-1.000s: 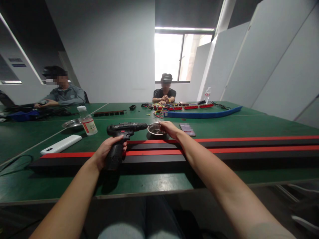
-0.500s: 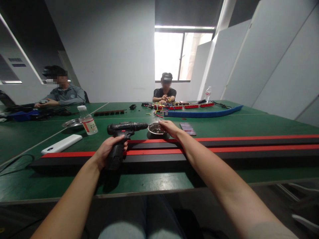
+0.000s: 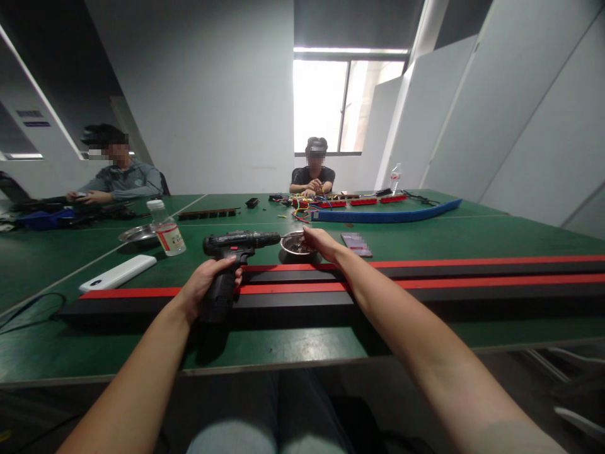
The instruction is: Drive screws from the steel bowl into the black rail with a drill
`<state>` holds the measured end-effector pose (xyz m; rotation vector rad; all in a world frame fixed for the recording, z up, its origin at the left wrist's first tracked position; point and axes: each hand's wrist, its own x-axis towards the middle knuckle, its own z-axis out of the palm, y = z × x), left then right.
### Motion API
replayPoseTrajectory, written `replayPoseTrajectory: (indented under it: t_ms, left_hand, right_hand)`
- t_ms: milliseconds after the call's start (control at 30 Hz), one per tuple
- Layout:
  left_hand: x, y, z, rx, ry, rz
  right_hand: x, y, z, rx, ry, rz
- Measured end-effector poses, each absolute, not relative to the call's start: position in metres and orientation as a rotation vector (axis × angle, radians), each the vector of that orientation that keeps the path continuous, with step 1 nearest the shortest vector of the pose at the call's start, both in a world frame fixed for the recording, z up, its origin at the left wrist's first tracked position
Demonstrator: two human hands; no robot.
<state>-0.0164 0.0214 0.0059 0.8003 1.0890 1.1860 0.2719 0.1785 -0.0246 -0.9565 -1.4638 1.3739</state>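
My left hand (image 3: 208, 282) is wrapped round the grip of a black cordless drill (image 3: 231, 242), which points to the right. From its chuck a thin bit (image 3: 289, 236) reaches over a small metal bowl (image 3: 286, 250) of small dark pieces. At the bit's tip, the fingers of my right hand (image 3: 322, 242) are pinched together; whatever is between them is too small to make out. Beneath both forearms lie long dark bars with red strips (image 3: 293, 288), side by side across the table.
A bottle (image 3: 169, 231), a white oblong device (image 3: 118, 273) and a metal dish (image 3: 137, 234) stand left. A flat phone-like object (image 3: 357, 244) lies right of the bowl. Beyond are a blue strip (image 3: 382, 216) and coloured wires (image 3: 302, 208). Two people (image 3: 312, 176) sit across the green table (image 3: 472, 236).
Both my hands and the drill stay almost where they were. My right fingers have shifted very slightly at the bit's tip.
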Motion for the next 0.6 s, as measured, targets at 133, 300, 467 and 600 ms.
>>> replayPoseTrajectory:
  t_ms: [133,300,467,600]
  left_hand:
    - [-0.0186,0.0241,0.0035,0.789,1.04,1.187]
    - [-0.021,0.0272,0.0009,0.775,1.01,1.202]
    - [-0.0208,0.0263,0.0022,0.743,0.993,1.222]
    - [-0.0232,0.0271,0.0008,0.743,0.98,1.209]
  right_hand:
    - [0.2703,0.1809,-0.0236,-1.014,-1.31,1.438]
    - [0.2735,0.1838,-0.0246,-0.974,-1.313,1.502]
    - [0.2765,0.1821,-0.0218,-0.935,-1.283,1.598]
    - [0.2797,0.1775,-0.0156,-0.878,-1.211,1.687]
